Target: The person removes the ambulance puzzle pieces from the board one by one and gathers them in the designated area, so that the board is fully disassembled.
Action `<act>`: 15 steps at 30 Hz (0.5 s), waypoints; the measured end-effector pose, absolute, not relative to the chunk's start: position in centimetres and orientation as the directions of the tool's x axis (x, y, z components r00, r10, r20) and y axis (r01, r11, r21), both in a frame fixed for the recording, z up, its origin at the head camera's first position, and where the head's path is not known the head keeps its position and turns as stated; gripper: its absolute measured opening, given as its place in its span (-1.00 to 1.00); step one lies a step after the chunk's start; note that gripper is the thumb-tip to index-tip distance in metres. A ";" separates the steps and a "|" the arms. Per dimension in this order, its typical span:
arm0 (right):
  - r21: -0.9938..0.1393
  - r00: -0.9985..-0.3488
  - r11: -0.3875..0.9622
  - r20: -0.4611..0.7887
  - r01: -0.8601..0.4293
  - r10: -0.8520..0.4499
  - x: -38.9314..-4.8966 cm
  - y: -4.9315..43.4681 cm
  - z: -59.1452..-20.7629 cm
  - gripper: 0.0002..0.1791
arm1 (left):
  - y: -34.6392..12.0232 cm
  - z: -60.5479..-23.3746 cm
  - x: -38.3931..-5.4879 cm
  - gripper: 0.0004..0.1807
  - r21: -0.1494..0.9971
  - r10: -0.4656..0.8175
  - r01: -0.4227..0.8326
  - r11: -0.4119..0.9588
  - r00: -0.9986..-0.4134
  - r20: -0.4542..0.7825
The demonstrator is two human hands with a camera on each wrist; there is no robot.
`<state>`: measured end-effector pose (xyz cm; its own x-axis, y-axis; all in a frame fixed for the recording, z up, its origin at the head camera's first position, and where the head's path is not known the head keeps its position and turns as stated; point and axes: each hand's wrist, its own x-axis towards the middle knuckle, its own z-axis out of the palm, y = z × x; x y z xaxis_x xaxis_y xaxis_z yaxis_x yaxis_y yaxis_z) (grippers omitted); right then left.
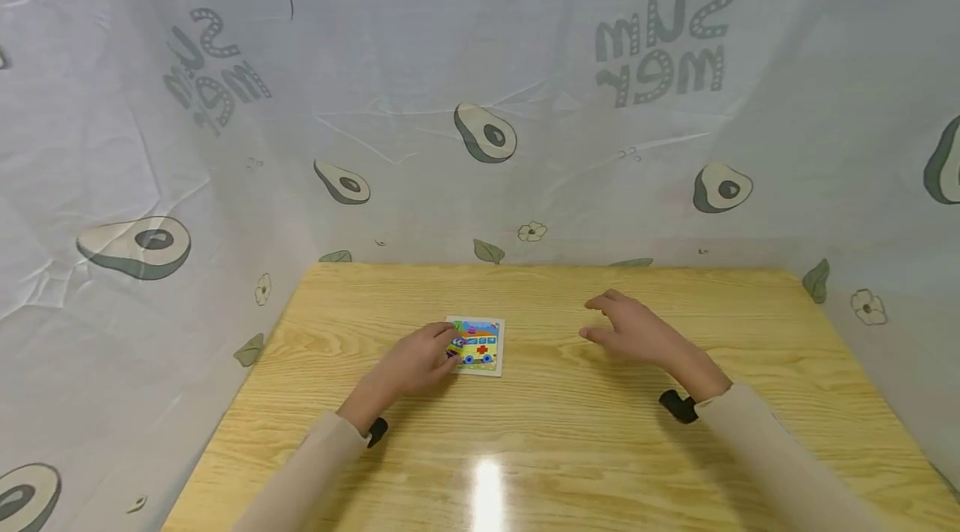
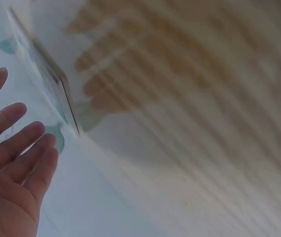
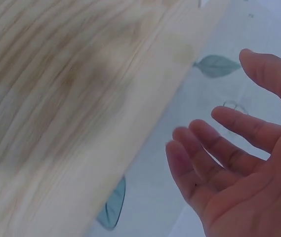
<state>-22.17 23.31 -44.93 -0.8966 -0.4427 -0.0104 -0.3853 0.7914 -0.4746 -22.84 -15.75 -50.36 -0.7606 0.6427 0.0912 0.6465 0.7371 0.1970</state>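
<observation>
A small square picture board (image 1: pixel 481 346) with a pale border lies on the wooden table; its print shows a yellow vehicle with a red cross. My left hand (image 1: pixel 425 358) is over its left side and covers part of the picture in the head view. The left wrist view shows the board (image 2: pixel 44 69) edge-on as a thin slab, with the loosely bent fingers (image 2: pixel 19 148) of that hand apart from it. To the right of the board, my right hand (image 1: pixel 633 330) hovers above the table, thumb and fingers spread and nothing between them.
The wooden table (image 1: pixel 570 440) runs back to a pale curtain (image 1: pixel 420 215) printed with avocados, leaves and lettering, which also hangs on both sides. A black wrist strap (image 1: pixel 678 406) shows at the right sleeve. Light glares off the table's front middle.
</observation>
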 end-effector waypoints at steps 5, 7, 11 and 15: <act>-0.529 -0.868 0.747 -0.036 -0.404 -0.495 -22.4 21.9 -45.8 -0.37 | -15.1 -50.8 -21.9 -0.46 0.171 0.686 0.685 0.709 -0.725 0.058; -0.539 -0.861 0.737 -0.040 -0.409 -0.507 -22.5 21.5 -46.1 -0.37 | -14.8 -50.8 -21.6 -0.46 0.172 0.695 0.692 0.701 -0.717 0.052; -0.550 -0.857 0.727 -0.038 -0.411 -0.514 -22.7 21.1 -46.5 -0.39 | -14.3 -50.9 -21.3 -0.45 0.164 0.695 0.688 0.707 -0.719 0.022; -0.572 -0.858 0.716 -0.038 -0.401 -0.512 -23.1 20.2 -46.8 -0.40 | -14.2 -51.2 -21.1 -0.38 0.147 0.682 0.671 0.727 -0.730 -0.042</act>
<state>-23.09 20.21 -46.84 -0.8584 -0.5116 -0.0377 -0.4013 0.7155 -0.5718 -21.09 -14.18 -51.15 -0.7302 0.6819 -0.0423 0.6706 0.7272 0.1468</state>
